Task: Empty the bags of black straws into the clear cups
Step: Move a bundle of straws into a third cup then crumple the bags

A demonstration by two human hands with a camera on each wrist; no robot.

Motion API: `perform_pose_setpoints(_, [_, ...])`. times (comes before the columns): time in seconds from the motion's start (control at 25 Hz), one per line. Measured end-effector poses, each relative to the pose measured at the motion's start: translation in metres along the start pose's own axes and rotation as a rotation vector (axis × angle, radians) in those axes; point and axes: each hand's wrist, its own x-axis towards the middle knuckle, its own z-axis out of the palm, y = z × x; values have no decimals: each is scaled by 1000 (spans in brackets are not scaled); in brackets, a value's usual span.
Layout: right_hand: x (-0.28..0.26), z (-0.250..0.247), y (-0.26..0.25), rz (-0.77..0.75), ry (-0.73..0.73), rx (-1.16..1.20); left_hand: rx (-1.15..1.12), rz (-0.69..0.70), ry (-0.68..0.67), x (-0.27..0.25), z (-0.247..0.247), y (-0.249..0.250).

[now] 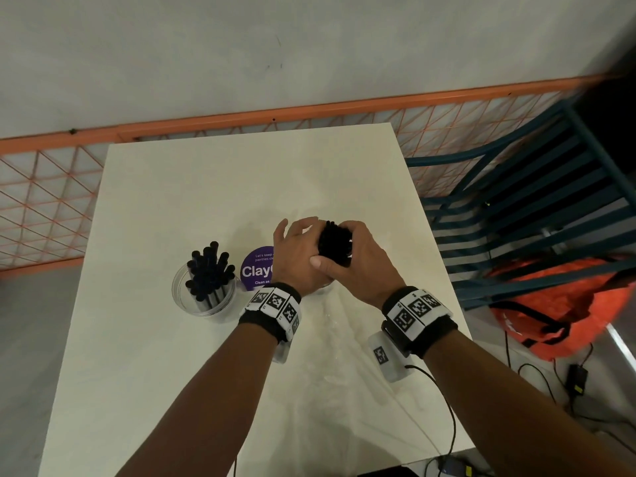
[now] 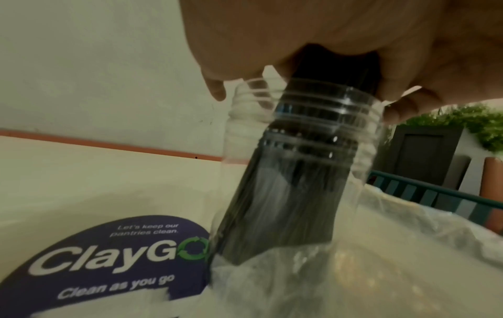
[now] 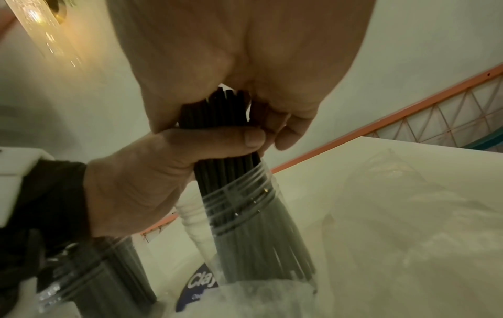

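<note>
A: Item one, the bundle of thin straws (image 1: 333,243)?
B: Black, packed tight, standing nearly upright in a clear ribbed cup (image 2: 307,137) near the middle of the tabletop (image 1: 213,187). Tops are sticking out above the rim; lower ends are fanning slightly inside the cup.

A: Hands?
B: Both are curling round the bundle above the rim. The left hand (image 1: 295,257) is wrapping it from the left, thumb lying across the straws in the right wrist view. The right hand (image 1: 358,261) is gripping from the right, fingers bent round the top.

A: Item two?
B: A second clear cup (image 1: 203,293), to the left, holding thicker black straws (image 1: 209,270) that are splaying outward.

A: Between the cups?
B: A round purple sticker (image 1: 256,270) reading "ClayGo", "Clean as you go", lying flat on the tabletop.

A: Anything under the first cup?
B: Crumpled clear plastic bag (image 2: 367,269), spreading toward the near edge.

A: Surroundings?
B: Cream tabletop; pale wall (image 1: 241,46); orange mesh railing (image 1: 51,173) running behind; blue slatted chair (image 1: 537,187) to the right; an orange bag (image 1: 564,304) and black cables (image 1: 537,373) lying on the floor.
</note>
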Motion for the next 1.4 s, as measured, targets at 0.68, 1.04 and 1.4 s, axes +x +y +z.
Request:
perform_pose_setpoints(0.68, [5,-2,-18,-157,75,-400,87,-17,-108,-5,4,6])
perform_pose_setpoints(1.04, [-11,-8,-12,-17,174,-419,-5,-69,-72,-4,5,5])
perform_pose_setpoints(1.4, [8,-5,-21,-175,-3,-454,22,-36,-77,-6,2,9])
